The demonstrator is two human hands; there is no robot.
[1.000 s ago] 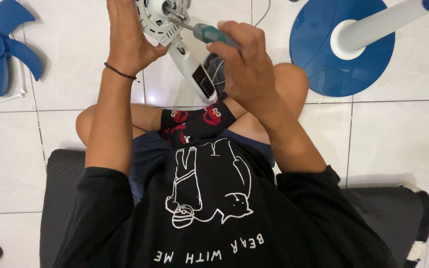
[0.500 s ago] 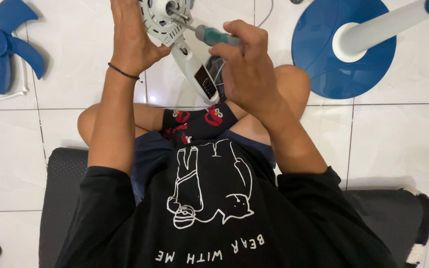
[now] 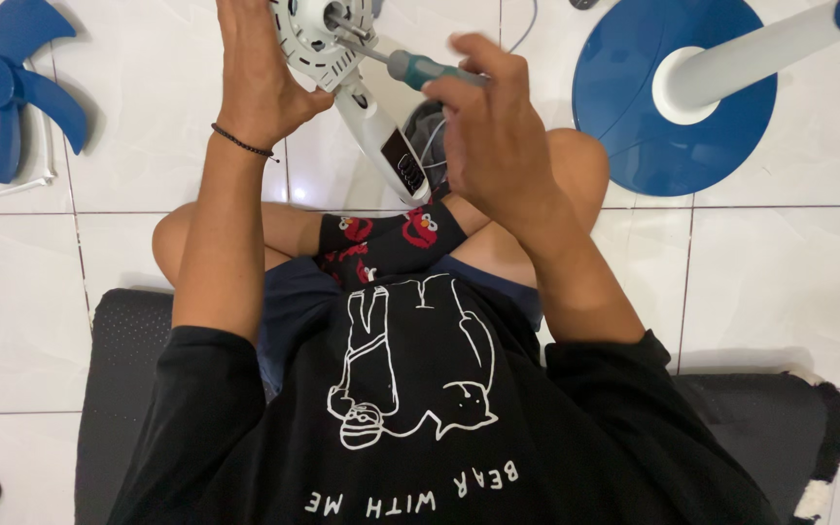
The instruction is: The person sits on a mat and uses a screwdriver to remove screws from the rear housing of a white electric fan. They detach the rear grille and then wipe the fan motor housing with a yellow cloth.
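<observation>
Two hands work: left hand (image 3: 260, 83) grips the white fan housing (image 3: 315, 39), right hand (image 3: 493, 126) grips the green-handled screwdriver (image 3: 418, 68), tip at the housing's centre; turning likely needs steady pressure.

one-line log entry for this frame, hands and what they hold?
left hand: grips white fan motor housing | right hand: holds green-handled screwdriver, tip at housing | floor: blue fan blade, blue round base

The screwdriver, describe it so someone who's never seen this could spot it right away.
Start at the round white fan motor housing at top centre. A thin metal shaft runs from its middle down to the right hand. That green-handled screwdriver is the only slim green tool among white and blue fan parts.
</observation>
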